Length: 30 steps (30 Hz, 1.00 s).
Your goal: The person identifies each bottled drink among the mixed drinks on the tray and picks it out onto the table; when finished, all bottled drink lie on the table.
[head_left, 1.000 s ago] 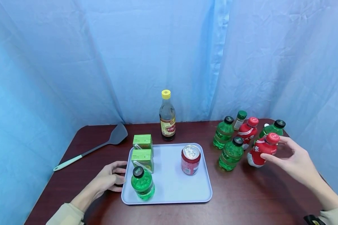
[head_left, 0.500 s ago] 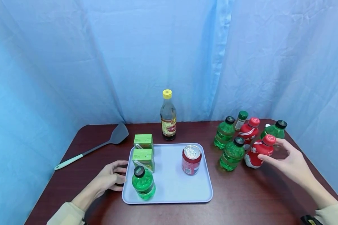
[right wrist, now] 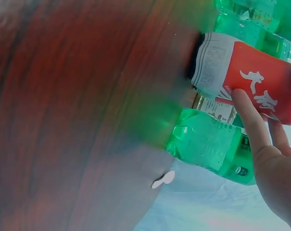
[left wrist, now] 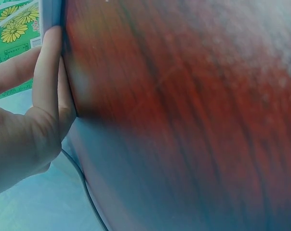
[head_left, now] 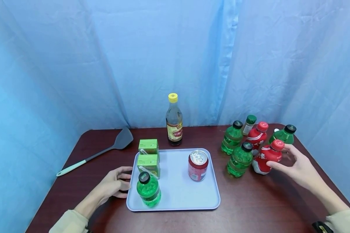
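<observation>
My right hand point(head_left: 301, 168) grips a red-labelled bottle point(head_left: 269, 157) with a red cap, thumb on the near side and fingers behind. The right wrist view shows the hand point(right wrist: 275, 163) at the bottle point(right wrist: 251, 72), its base close to the table. Beside it stand green bottles point(head_left: 239, 161) with black caps and another red-capped bottle point(head_left: 256, 138). My left hand point(head_left: 112, 185) rests its fingers against the left edge of a pale tray point(head_left: 178, 197). On the tray are a green bottle point(head_left: 148, 192), a green drink carton point(head_left: 149, 165) and a red can point(head_left: 197, 168).
Behind the first carton is a second green carton point(head_left: 148, 145). A yellow-capped sauce bottle point(head_left: 174, 124) stands behind the tray. At far left lies a spatula point(head_left: 105, 150). A green-capped jar point(head_left: 248, 124) stands among the bottles, with blue curtain point(head_left: 151, 64) around the table.
My right hand has shifted the red-labelled bottle slightly left, closer to the front green bottle. My left hand keeps its place at the tray edge.
</observation>
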Each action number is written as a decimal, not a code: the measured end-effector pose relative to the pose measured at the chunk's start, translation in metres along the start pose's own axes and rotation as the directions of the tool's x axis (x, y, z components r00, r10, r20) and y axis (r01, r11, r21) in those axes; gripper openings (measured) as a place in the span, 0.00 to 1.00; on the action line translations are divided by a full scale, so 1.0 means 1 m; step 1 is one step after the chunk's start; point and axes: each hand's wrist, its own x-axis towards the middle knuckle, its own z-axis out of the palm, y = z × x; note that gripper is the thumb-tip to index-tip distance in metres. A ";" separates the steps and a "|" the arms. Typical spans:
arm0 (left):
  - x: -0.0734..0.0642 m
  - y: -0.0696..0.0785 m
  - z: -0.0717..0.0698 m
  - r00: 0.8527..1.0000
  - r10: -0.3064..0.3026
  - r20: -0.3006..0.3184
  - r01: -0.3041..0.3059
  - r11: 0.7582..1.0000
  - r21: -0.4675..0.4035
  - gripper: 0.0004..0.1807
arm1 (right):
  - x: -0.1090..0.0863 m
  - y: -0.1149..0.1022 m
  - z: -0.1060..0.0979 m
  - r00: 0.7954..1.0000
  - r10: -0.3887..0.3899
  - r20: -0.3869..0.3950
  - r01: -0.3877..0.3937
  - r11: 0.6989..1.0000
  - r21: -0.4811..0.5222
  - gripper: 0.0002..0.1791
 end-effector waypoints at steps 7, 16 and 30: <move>0.001 -0.002 0.000 1.000 0.015 0.012 -0.015 1.000 -0.007 0.40 | 0.000 -0.001 -0.001 1.000 -0.004 0.004 0.004 1.000 0.007 0.37; 0.003 0.003 0.002 0.999 0.013 0.030 -0.012 1.000 -0.008 0.40 | -0.002 -0.006 -0.005 1.000 0.000 0.017 -0.001 1.000 0.015 0.39; 0.002 -0.001 -0.001 1.000 0.010 0.029 -0.010 1.000 0.005 0.41 | 0.003 -0.029 -0.013 0.982 -0.135 -0.134 0.150 0.982 0.110 0.49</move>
